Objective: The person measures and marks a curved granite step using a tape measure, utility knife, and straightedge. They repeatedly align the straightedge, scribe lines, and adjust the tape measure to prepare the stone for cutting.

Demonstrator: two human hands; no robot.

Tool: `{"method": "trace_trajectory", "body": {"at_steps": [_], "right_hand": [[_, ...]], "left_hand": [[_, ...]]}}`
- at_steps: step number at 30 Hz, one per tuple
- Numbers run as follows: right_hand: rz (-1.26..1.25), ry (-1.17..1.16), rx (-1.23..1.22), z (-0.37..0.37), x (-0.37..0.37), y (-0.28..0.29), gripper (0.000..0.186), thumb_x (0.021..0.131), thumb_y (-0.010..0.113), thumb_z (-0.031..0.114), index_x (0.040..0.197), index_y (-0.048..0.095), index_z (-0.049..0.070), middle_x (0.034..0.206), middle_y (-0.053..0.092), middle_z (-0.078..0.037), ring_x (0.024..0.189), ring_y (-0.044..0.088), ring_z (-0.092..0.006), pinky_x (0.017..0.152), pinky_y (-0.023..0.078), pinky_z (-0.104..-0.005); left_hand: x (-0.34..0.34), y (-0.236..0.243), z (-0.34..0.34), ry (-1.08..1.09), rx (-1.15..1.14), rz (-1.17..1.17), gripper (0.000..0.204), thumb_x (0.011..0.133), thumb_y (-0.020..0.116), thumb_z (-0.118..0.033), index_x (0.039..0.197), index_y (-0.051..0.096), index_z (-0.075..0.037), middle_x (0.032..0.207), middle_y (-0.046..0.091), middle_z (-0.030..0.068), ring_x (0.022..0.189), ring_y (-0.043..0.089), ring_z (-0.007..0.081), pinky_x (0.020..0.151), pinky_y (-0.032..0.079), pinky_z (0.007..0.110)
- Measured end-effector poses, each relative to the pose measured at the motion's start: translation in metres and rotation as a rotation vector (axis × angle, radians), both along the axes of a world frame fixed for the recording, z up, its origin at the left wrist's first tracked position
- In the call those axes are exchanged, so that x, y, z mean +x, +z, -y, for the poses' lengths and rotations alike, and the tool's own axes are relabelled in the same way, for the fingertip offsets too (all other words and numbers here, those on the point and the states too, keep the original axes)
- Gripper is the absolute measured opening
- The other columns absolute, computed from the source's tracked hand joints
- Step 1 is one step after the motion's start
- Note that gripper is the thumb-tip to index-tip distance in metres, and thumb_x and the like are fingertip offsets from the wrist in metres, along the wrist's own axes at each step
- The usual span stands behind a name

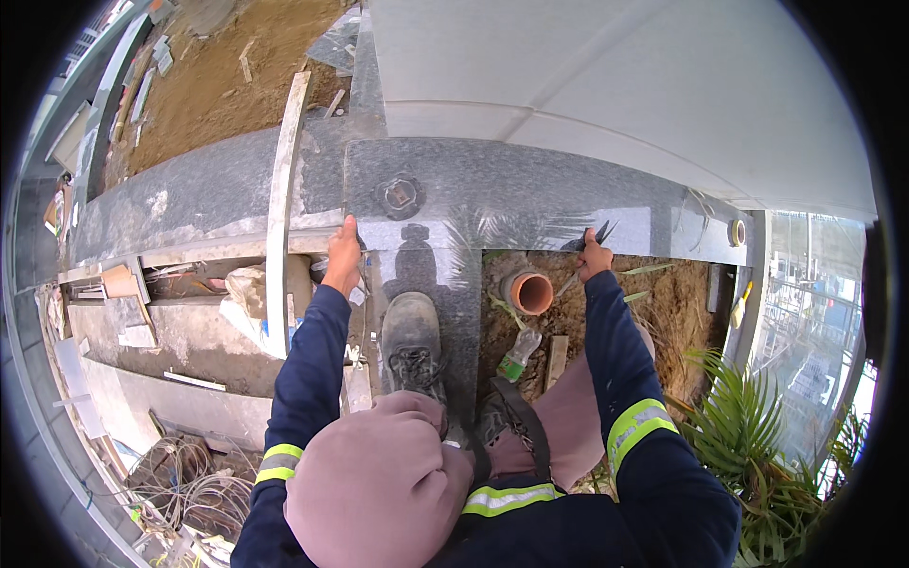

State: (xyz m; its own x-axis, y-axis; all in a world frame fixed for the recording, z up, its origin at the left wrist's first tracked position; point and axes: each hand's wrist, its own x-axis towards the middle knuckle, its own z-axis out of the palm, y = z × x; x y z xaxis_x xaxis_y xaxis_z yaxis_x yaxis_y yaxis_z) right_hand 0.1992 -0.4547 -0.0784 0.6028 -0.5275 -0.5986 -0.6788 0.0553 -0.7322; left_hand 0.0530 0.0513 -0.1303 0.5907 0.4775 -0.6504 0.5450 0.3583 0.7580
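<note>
A long, polished grey stone slab (568, 189) stretches across in front of me, reflecting palm fronds. At its near left corner is my left hand (343, 257), its fingers closed against the edge; whatever they may hold is hidden. My right hand (595, 257) is closed on a small dark pointed tool (604, 233) at the slab's near edge, farther right. The tool's exact kind is not clear. A round fitting (400, 194) is set in the slab's left part. Between my arms, my dusty boot (412, 341) stands on a narrower stone strip (462, 322).
An orange pipe (532, 293) rises from the soil, with a plastic bottle (520, 352) beside it. A long pale batten (282, 208) lies left of my hand. Tangled wires (204, 492) lie lower left, palm leaves (757, 435) lower right. A tape roll (737, 232) stands at the slab's right end.
</note>
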Motion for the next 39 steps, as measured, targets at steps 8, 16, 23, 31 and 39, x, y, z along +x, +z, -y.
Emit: {"method": "trace_trajectory", "body": {"at_steps": [8, 16, 23, 31, 39], "right_hand": [[-0.059, -0.005, -0.066, 0.000, -0.001, 0.001, 0.042, 0.096, 0.072, 0.039, 0.086, 0.051, 0.003, 0.065, 0.045, -0.004, 0.050, 0.042, -0.0164, 0.043, 0.034, -0.0359], [-0.016, -0.017, 0.012, -0.005, -0.003, 0.001, 0.042, 0.097, 0.071, 0.037, 0.083, 0.048, 0.004, 0.064, 0.040, -0.003, 0.050, 0.041, -0.0167, 0.043, 0.033, -0.0367], [-0.029, 0.043, 0.025, -0.005, 0.000, 0.006, 0.043, 0.097, 0.070, 0.038, 0.088, 0.048, 0.003, 0.066, 0.041, -0.004, 0.053, 0.041, -0.0173, 0.046, 0.034, -0.0375], [-0.152, 0.108, -0.060, -0.009, -0.001, 0.010, 0.051, 0.094, 0.071, 0.048, 0.079, 0.050, 0.004, 0.063, 0.051, -0.008, 0.047, 0.039, -0.0179, 0.042, 0.032, -0.0371], [-0.219, 0.788, -0.797, -0.003, -0.024, 0.046, 0.064, 0.086, 0.074, 0.049, 0.108, 0.065, -0.010, 0.107, 0.070, -0.030, 0.104, 0.068, -0.0436, 0.088, 0.053, -0.0501]], "left_hand": [[-0.003, 0.019, 0.013, 0.003, -0.113, 0.085, 0.044, 0.103, 0.054, -0.053, 0.117, 0.058, -0.011, 0.111, 0.063, 0.0020, 0.099, 0.056, 0.0167, 0.082, 0.043, 0.038], [-0.004, 0.043, 0.015, 0.076, -0.098, 0.143, 0.035, 0.106, 0.055, -0.041, 0.099, 0.059, -0.007, 0.097, 0.060, -0.0001, 0.091, 0.052, 0.0110, 0.084, 0.044, 0.030], [-0.002, 0.034, 0.012, 0.085, -0.049, 0.162, 0.035, 0.108, 0.052, -0.039, 0.097, 0.059, -0.006, 0.094, 0.057, -0.0012, 0.089, 0.047, 0.0090, 0.086, 0.041, 0.028], [-0.002, 0.036, 0.001, -0.135, 0.189, 0.155, 0.048, 0.106, 0.054, -0.043, 0.110, 0.061, 0.004, 0.098, 0.061, 0.0067, 0.090, 0.051, 0.0115, 0.084, 0.045, 0.030], [-0.076, 0.031, 0.003, 0.129, 0.582, 0.218, 0.042, 0.105, 0.055, -0.038, 0.084, 0.058, -0.003, 0.071, 0.055, 0.0011, 0.065, 0.047, 0.0092, 0.059, 0.040, 0.029]]}}
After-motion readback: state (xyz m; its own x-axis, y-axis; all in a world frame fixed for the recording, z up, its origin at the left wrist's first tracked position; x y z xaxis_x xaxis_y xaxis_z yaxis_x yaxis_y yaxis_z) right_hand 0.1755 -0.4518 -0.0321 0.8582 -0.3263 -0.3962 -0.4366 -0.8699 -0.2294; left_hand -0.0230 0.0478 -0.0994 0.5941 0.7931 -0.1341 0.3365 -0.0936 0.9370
